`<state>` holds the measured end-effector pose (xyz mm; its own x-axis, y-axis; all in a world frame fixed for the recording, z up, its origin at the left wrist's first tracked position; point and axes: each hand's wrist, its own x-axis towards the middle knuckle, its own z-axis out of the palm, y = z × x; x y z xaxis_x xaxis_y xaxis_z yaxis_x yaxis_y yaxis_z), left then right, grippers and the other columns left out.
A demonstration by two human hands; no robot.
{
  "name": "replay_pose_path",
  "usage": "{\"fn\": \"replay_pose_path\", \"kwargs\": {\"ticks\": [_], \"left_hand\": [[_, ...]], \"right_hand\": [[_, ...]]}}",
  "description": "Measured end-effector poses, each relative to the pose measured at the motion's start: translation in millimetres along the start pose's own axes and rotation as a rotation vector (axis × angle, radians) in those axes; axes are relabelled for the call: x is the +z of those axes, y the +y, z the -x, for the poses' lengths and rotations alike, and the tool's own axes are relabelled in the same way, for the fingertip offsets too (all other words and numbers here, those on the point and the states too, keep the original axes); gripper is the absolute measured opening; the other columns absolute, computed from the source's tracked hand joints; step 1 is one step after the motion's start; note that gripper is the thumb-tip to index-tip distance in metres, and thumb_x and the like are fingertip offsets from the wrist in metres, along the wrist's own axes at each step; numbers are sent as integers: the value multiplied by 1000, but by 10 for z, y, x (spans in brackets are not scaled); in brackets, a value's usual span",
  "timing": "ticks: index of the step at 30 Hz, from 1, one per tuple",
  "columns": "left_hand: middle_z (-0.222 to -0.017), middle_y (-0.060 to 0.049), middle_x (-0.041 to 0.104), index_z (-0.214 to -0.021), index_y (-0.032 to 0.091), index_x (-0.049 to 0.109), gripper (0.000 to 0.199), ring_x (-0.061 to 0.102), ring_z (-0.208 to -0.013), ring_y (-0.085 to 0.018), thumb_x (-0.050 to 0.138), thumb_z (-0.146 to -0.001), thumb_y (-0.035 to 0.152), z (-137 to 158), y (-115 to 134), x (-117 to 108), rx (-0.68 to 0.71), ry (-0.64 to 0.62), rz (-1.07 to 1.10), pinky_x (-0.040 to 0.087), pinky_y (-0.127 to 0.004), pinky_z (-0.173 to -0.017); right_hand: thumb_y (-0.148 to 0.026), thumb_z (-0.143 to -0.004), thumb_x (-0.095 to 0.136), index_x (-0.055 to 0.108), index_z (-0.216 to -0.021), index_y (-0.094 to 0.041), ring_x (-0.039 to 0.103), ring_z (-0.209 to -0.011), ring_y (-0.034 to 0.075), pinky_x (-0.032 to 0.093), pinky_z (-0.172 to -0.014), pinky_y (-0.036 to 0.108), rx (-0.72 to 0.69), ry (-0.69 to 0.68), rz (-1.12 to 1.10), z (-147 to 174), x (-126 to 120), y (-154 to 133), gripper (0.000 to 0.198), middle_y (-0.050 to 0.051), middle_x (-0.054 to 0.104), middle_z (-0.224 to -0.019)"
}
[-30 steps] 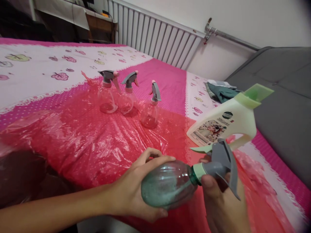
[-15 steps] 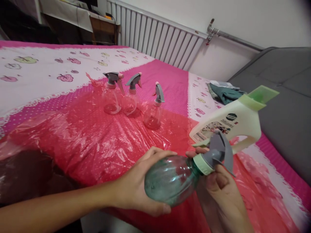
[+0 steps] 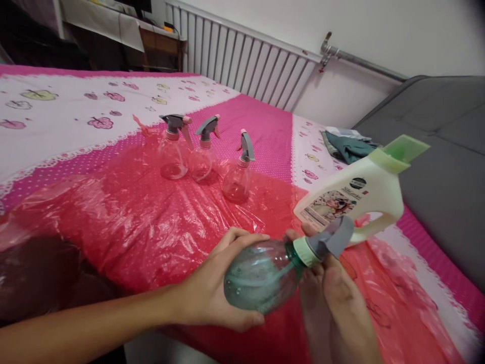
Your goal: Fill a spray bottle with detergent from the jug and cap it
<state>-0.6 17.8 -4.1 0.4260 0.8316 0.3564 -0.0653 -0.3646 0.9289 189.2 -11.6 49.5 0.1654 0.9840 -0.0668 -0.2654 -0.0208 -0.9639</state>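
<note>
A clear green spray bottle lies tilted on its side in the air, its grey trigger head pointing right. My left hand is wrapped around the bottle's rounded body near its base. At the pale green collar and grey head, my right hand grips with thumb and fingers; some of its fingers are hidden behind the neck. A little liquid and bubbles show inside, along with a dip tube. Just behind the head stands a white detergent jug with a green cap, leaning in view.
Three pink spray bottles with grey heads, the nearest one among them, stand on a red plastic sheet over the bed. Folded clothes lie by the grey headboard. A radiator lines the wall.
The grey trigger head has turned about the bottle's neck, and my right hand's fingers have shifted with it. The bottle's neck end has moved slightly left. My left hand keeps its hold.
</note>
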Motion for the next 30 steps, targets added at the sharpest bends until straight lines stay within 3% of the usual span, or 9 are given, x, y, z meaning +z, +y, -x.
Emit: {"fn": "replay_pose_path", "kwargs": {"ticks": [4,9,11,13,16,20,23,26,30], "left_hand": [[-135,-5,43,-152,43,46,96,54,-128,-33,95,-69,45,1,-9,-15,-1,-67,43,52,-54,-111],[-138,-6,36,-155,46,39,101,49,-129,-35,95,-71,44,96,-44,101,26,36,-179,51,-58,-112],[-139,-6,36,-156,48,36,102,47,-131,-36,94,-73,45,141,-63,162,21,71,-213,50,-59,-112],[-140,-7,36,-156,48,35,101,48,-132,-36,94,-73,47,164,-77,203,3,80,-178,51,-58,-110],[-141,-8,38,-154,44,39,98,49,-132,-37,93,-73,51,143,-73,212,-19,110,-101,50,-59,-109],[-143,-8,45,-151,40,42,92,50,-137,-38,92,-75,54,68,-41,159,-7,165,49,38,-64,-119],[-150,-10,47,-151,37,40,95,51,-141,-38,94,-74,48,37,-39,87,-28,127,190,38,-63,-120],[-156,-14,49,-152,33,39,99,51,-145,-39,96,-72,47,39,-64,18,-83,37,350,38,-63,-120],[-161,-14,50,-155,34,43,105,51,-148,-39,99,-67,47,83,-107,-4,-161,-143,572,36,-63,-122]], "right_hand": [[-54,-86,83,78,-121,-31,63,-137,32,51,-116,51,0,-20,-30,-22,-63,16,42,9,70,-145],[-61,-79,87,79,-116,-29,75,-117,27,61,-96,36,-56,93,71,33,3,57,50,8,77,-132],[-63,-82,84,74,-123,-30,73,-120,25,61,-95,32,-33,177,92,99,84,75,54,6,77,-131],[-65,-87,77,66,-138,-31,65,-135,27,59,-101,34,-3,192,92,175,158,98,62,6,74,-138],[-69,-96,62,51,-155,-33,46,-153,30,54,-113,45,46,102,97,254,195,157,70,7,59,-158],[-66,-97,61,62,-148,-35,30,-162,26,35,-129,48,26,84,113,149,99,229,59,-1,47,-167],[-57,-89,75,75,-129,-35,44,-155,26,35,-130,49,4,169,-23,-87,5,193,46,-1,61,-155],[-46,-85,82,78,-120,-31,60,-141,28,44,-123,52,9,62,-153,-300,-71,116,38,4,74,-137],[-54,-86,83,80,-108,-31,69,-128,32,56,-111,53,-70,-113,-71,-351,-180,114,32,7,79,-125]]}}
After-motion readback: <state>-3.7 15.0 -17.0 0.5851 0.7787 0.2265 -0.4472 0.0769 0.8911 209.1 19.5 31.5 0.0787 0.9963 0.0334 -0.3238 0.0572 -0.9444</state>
